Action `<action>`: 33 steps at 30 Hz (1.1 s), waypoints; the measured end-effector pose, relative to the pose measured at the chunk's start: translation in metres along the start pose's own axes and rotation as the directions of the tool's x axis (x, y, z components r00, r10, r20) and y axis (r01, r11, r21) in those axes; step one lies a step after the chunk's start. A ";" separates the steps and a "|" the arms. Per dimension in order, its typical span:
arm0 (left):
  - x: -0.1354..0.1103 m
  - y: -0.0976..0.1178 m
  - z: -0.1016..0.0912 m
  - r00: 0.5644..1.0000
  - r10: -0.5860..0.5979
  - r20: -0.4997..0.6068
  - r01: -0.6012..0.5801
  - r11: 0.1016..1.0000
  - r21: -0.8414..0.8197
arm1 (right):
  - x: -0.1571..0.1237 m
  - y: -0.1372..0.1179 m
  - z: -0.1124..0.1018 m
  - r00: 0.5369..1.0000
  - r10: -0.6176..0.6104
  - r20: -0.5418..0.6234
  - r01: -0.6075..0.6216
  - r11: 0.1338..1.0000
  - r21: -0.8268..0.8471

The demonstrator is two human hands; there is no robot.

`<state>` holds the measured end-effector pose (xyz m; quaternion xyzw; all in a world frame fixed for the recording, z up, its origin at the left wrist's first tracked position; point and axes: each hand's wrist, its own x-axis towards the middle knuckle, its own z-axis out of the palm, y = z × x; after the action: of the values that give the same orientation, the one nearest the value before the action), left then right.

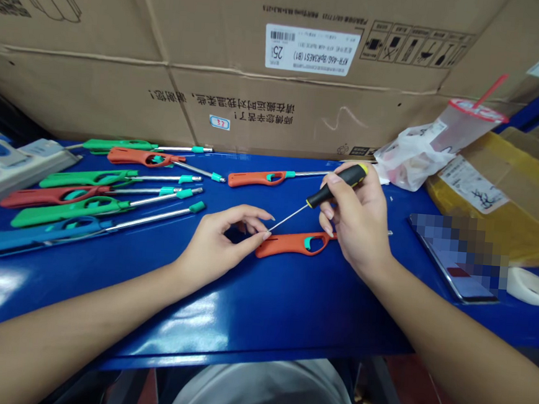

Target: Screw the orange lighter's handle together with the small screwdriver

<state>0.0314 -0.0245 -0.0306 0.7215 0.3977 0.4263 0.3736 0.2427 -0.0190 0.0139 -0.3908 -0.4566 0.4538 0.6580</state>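
Observation:
My right hand (359, 215) is closed around the black and yellow handle of a screwdriver (338, 185). Its thin shaft slants down to the left, and the tip ends at the thumb of my left hand (227, 236). The left fingers are curled in towards the thumb by that tip; whatever they pinch is too small or hidden to make out. Just below lies an orange gas lighter (287, 246) with a green trigger, its grip end beside my left thumb and its front partly covered by my right hand. Behind it rests another orange lighter (255, 178), with a metal rod.
Several green, red, orange and blue lighters (71, 202) lie at the left beside a white power strip (30, 158). At the right are a phone (454, 260), a white mouse (531, 286), a yellow-taped parcel (507, 196) and a bagged cup (466, 127). Cardboard boxes (241, 88) stand behind the blue table (222, 323).

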 end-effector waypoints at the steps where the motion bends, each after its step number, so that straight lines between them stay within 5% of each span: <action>1: 0.000 0.000 0.000 1.000 0.012 0.001 -0.012 1.000 0.027 | -0.001 0.000 0.000 1.000 -0.015 0.011 0.015 1.000 -0.012; 12: 0.002 0.000 -0.005 0.980 0.133 0.151 -0.160 0.970 0.185 | -0.002 -0.002 0.002 0.997 -0.061 0.038 0.064 0.996 -0.064; 21: 0.004 0.000 -0.014 0.934 0.170 0.315 -0.303 0.844 0.443 | -0.012 -0.007 0.009 0.992 -0.108 0.070 0.111 0.993 -0.046; 33: 0.000 -0.002 -0.009 0.931 0.175 0.319 -0.296 0.874 0.384 | -0.020 -0.006 0.006 0.973 -0.136 0.186 0.166 0.973 -0.158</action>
<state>0.0230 -0.0217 -0.0293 0.8809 0.3335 0.2676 0.2031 0.2346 -0.0394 0.0158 -0.3690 -0.5785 0.3933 0.6120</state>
